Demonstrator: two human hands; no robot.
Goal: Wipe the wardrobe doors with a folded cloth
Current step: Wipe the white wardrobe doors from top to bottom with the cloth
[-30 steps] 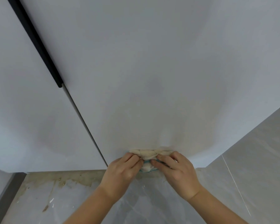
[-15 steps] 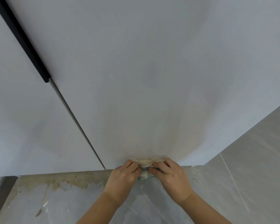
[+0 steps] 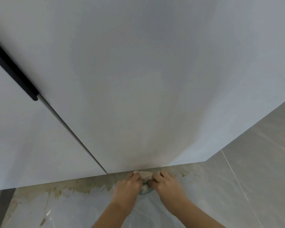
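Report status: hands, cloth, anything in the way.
Left hand, right hand both grip cloth. Cloth at bottom edge of wardrobe door, by floor. No obstruction seen; floor stained.

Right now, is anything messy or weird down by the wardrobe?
Yes. Yellow-brown stains are smeared on the grey floor along the foot of the wardrobe doors, mostly left of the left hand and right hand gripping the cloth. They look like dried dirt or glue, odd on smooth tile. The doors look fine.

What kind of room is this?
Probably a room in a home, maybe a bedroom: tall white wardrobe doors with a black handle, a cloth held at their foot, and a stained grey tiled floor.
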